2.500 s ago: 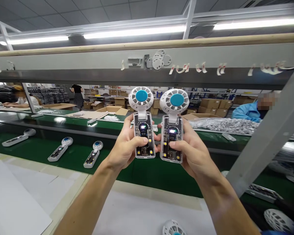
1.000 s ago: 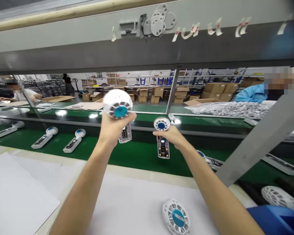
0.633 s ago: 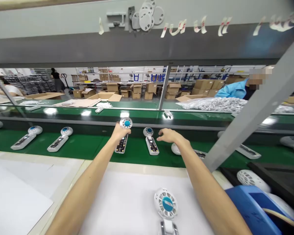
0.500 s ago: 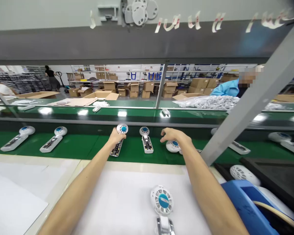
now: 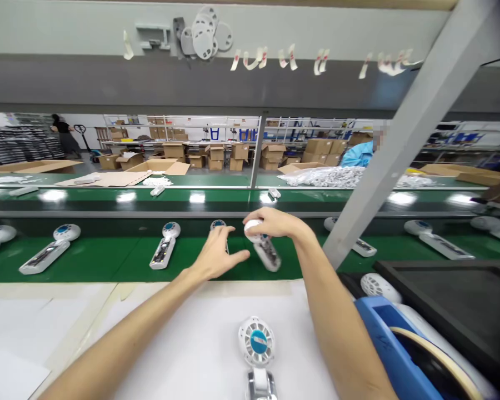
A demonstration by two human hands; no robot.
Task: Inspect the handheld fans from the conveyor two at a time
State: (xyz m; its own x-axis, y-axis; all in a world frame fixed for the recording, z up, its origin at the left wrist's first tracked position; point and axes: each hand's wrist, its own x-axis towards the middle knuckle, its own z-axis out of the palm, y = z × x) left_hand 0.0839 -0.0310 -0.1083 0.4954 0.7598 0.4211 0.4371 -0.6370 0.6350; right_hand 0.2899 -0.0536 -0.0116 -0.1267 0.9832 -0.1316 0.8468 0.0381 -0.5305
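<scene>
My right hand (image 5: 277, 221) is closed over the round white head of a handheld fan (image 5: 268, 254), holding it tilted just above the green conveyor belt (image 5: 108, 258). My left hand (image 5: 217, 256) hovers to its left with fingers stretched out and nothing in it. Behind its fingertips lies another fan (image 5: 217, 224), mostly hidden. One more fan (image 5: 163, 251) with a blue centre and clear handle lies on the belt further left.
More fans lie along the belt at left (image 5: 45, 250) and right (image 5: 435, 242). A fan (image 5: 256, 345) rests on the white table before me. A blue bin (image 5: 389, 339) and black tray (image 5: 454, 300) stand at right. A grey diagonal strut (image 5: 400, 128) crosses. A person in blue (image 5: 358, 154) works beyond.
Both hands lowered their two fans onto the belt and let go. The left hand drew back open; the right hand reached right and closed on another fan. The view swung rightward.
</scene>
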